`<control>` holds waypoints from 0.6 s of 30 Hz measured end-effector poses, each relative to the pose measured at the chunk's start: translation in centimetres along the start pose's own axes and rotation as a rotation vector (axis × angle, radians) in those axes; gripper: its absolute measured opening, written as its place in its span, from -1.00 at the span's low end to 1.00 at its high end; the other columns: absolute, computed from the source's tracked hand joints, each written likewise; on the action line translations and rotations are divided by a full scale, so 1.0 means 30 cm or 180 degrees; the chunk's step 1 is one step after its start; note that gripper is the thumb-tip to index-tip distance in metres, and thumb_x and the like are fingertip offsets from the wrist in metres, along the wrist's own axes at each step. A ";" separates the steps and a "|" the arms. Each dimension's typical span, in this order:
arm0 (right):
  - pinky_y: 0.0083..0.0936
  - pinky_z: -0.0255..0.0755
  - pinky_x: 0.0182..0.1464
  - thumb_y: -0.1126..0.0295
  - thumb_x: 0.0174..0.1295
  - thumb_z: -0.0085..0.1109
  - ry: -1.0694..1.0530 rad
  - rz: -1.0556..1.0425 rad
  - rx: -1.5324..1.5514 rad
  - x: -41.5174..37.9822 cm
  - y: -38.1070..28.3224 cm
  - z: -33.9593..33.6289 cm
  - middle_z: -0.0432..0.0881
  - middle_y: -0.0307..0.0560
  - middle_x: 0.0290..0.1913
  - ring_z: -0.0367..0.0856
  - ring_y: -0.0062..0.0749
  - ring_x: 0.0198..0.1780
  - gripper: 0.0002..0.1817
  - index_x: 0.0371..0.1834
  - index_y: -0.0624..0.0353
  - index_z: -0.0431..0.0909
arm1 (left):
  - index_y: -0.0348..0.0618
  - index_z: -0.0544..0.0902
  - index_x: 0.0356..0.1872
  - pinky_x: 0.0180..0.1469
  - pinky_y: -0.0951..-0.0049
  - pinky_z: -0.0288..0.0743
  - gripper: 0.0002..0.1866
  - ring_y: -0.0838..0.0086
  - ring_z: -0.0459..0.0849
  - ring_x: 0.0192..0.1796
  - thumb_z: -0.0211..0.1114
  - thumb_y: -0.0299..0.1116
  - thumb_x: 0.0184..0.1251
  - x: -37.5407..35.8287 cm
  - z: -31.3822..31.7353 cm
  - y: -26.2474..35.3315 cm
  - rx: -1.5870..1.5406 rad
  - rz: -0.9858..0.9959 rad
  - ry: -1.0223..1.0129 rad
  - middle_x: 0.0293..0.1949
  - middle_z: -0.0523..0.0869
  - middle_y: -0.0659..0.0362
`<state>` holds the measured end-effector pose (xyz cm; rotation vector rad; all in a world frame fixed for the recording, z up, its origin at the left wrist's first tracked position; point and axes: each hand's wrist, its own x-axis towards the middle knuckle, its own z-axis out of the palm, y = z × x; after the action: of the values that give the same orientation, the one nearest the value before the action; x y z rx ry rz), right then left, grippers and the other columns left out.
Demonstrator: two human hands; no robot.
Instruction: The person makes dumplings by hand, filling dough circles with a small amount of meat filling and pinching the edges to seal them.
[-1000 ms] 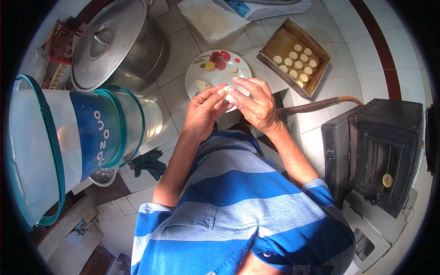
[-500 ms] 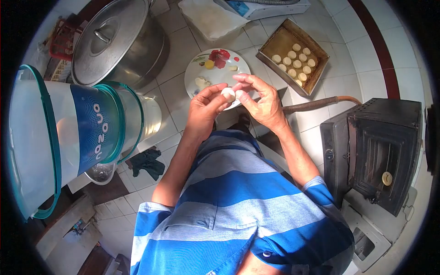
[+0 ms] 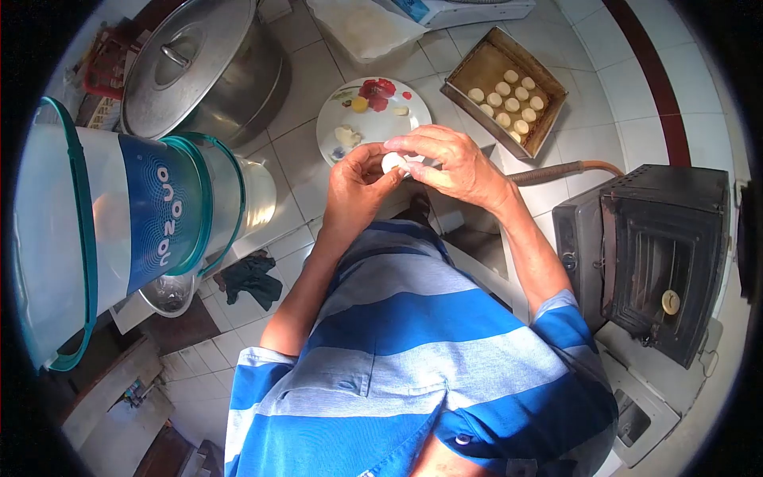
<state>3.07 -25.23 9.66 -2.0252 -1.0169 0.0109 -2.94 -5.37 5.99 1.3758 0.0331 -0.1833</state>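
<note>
Between my two hands is a small white dough piece. My left hand is closed round it, thumb and fingers pinching its left side. My right hand has its thumb and fingertips pressed to the piece from the right. Just beyond them lies a white floral plate with a yellow round piece, a pale lump and a small pale piece. To its right, a rectangular metal tray holds several round pale dough pieces.
A large lidded steel pot stands at the upper left, beside clear buckets with teal rims. On the right is a small black oven with a hose. A dark cloth lies lower left.
The right hand's fingers have moved left over the dough piece and now lie closer to the left hand. The whole view has shifted slightly.
</note>
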 end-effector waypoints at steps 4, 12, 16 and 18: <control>-0.25 0.62 0.00 0.48 0.25 0.37 -0.0093 -0.0196 -0.0074 0.011 0.015 -0.005 0.79 -0.01 -0.08 0.73 -0.09 -0.10 -0.63 0.14 0.16 0.73 | -0.40 0.65 0.17 0.13 0.50 0.66 -0.66 0.57 0.79 0.00 0.41 -0.56 0.41 -0.002 0.002 0.022 0.0311 -0.0018 -0.0090 -0.06 0.84 0.10; -0.32 0.63 -0.03 0.47 0.30 0.35 -0.0214 0.0061 0.0194 0.026 0.029 -0.006 0.80 -0.02 -0.10 0.76 -0.22 -0.09 -0.68 0.13 0.16 0.74 | -0.41 0.65 0.16 0.12 0.51 0.65 -0.65 0.58 0.77 0.01 0.44 -0.53 0.41 0.006 -0.008 0.024 0.0390 -0.0192 -0.0062 -0.06 0.85 0.09; -0.45 0.61 0.01 0.47 0.34 0.36 -0.0063 0.0842 0.0868 0.015 0.028 0.007 0.79 -0.13 -0.12 0.74 -0.46 -0.08 -0.66 0.18 0.18 0.71 | -0.40 0.65 0.17 0.13 0.50 0.65 -0.63 0.57 0.78 0.02 0.46 -0.52 0.40 0.014 -0.020 -0.006 -0.0051 -0.0305 -0.0086 -0.03 0.85 0.07; -0.52 0.57 0.08 0.47 0.37 0.37 -0.0084 0.1473 0.1549 0.009 0.029 0.007 0.72 -0.25 -0.15 0.67 -0.62 -0.06 -0.64 0.22 0.20 0.69 | -0.40 0.65 0.17 0.13 0.50 0.65 -0.63 0.56 0.77 0.02 0.46 -0.53 0.40 0.015 -0.022 -0.008 0.0000 -0.0284 -0.0096 -0.03 0.85 0.07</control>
<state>3.74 -25.18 9.03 -1.7598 -0.4761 0.4845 -2.49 -4.81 5.57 1.3723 0.0693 -0.2786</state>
